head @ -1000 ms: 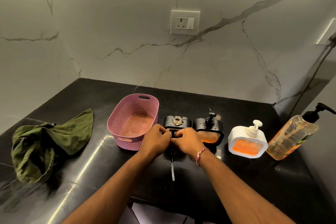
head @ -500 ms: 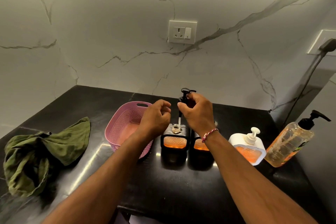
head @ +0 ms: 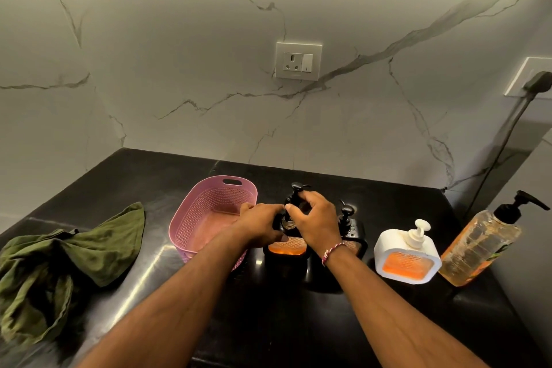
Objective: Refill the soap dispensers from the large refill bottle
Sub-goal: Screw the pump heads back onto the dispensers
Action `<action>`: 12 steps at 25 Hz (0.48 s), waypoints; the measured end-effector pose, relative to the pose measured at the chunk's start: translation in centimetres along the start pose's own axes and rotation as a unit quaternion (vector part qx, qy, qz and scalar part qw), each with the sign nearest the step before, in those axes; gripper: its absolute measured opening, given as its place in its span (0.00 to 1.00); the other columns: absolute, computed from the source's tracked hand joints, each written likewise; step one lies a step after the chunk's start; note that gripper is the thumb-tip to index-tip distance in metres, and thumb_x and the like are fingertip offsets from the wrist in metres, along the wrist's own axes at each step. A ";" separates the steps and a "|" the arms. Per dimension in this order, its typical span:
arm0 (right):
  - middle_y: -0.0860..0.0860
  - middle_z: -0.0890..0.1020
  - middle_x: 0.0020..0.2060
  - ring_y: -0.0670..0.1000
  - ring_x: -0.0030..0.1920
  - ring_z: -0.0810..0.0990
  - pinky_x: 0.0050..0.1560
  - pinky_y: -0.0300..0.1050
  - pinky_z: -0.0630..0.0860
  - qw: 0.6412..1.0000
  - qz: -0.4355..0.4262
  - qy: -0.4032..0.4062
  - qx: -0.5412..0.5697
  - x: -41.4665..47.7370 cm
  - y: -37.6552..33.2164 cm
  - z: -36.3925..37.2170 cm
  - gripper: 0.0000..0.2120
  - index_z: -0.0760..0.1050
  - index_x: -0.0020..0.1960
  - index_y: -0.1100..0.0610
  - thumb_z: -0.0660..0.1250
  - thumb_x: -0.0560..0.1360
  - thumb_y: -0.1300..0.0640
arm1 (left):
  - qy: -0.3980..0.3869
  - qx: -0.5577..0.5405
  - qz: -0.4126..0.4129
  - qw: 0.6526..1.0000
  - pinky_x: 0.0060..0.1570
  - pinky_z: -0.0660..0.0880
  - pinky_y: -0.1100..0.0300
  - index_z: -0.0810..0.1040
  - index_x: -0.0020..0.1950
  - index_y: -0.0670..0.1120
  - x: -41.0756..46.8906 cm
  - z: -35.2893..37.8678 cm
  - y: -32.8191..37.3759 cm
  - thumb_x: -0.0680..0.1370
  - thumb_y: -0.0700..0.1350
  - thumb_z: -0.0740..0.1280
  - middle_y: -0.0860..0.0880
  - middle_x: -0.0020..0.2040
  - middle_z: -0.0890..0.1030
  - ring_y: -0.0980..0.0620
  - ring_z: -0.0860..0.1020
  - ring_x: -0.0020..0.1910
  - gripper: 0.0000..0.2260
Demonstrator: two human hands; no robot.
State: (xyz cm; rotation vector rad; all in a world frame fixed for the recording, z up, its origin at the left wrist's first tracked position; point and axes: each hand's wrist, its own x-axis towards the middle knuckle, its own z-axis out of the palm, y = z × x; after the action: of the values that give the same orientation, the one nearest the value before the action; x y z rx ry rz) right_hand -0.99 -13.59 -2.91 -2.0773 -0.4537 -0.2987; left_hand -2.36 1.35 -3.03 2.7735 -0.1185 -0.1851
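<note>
Two black soap dispensers stand side by side at the counter's middle, both showing orange soap. My left hand (head: 263,225) grips the left black dispenser (head: 287,248) by its body. My right hand (head: 315,222) pinches its black pump head (head: 295,197), which sits low over the dispenser's neck. The second black dispenser (head: 352,231) is half hidden behind my right wrist, its pump on. A white dispenser (head: 407,254) with orange soap stands further right. The large clear refill bottle (head: 481,243) of orange soap stands at the far right, black pump on top.
A pink perforated basket (head: 209,215) sits just left of the dispensers. A crumpled green cloth (head: 59,263) lies at the left on the black counter (head: 268,323). A wall socket (head: 298,60) is above; a plugged cable (head: 504,146) hangs at the right.
My right hand has lowered the pump from above the left black dispenser down into its neck. My left hand has dropped from beside the pump onto the dispenser body.
</note>
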 end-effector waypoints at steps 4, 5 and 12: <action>0.48 0.79 0.43 0.46 0.42 0.77 0.41 0.37 0.75 0.999 -0.019 0.000 -0.027 0.3 0.1 -0.2 0.10 0.79 0.51 0.55 0.72 0.71 0.55 | -0.014 -0.025 0.001 1.000 0.65 0.58 0.50 0.69 0.71 0.55 0.3 -0.1 -0.5 0.73 0.54 0.72 0.55 0.63 0.78 0.52 0.71 0.66 0.28; 0.48 0.79 0.43 0.45 0.41 0.76 0.41 0.37 0.74 0.999 -0.023 -0.005 -0.036 0.2 0.3 -0.2 0.10 0.79 0.51 0.55 0.72 0.70 0.56 | -0.014 -0.030 0.001 0.999 0.64 0.58 0.50 0.70 0.70 0.56 0.4 -0.1 -0.6 0.72 0.54 0.73 0.56 0.62 0.78 0.52 0.72 0.66 0.27; 0.46 0.74 0.42 0.48 0.46 0.74 0.43 0.43 0.75 0.986 0.019 -0.077 -0.149 -0.9 1.9 1.3 0.09 0.77 0.47 0.54 0.72 0.71 0.52 | -0.017 -0.031 0.015 0.999 0.62 0.60 0.50 0.73 0.66 0.56 0.7 -0.3 -0.8 0.72 0.54 0.73 0.56 0.57 0.79 0.53 0.73 0.61 0.23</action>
State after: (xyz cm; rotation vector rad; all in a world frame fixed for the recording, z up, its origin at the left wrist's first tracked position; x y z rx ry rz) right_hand -0.90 -13.51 -5.37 -2.4098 -0.4857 -0.1927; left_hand -1.60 2.13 -3.16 2.7060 -0.1595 -0.2250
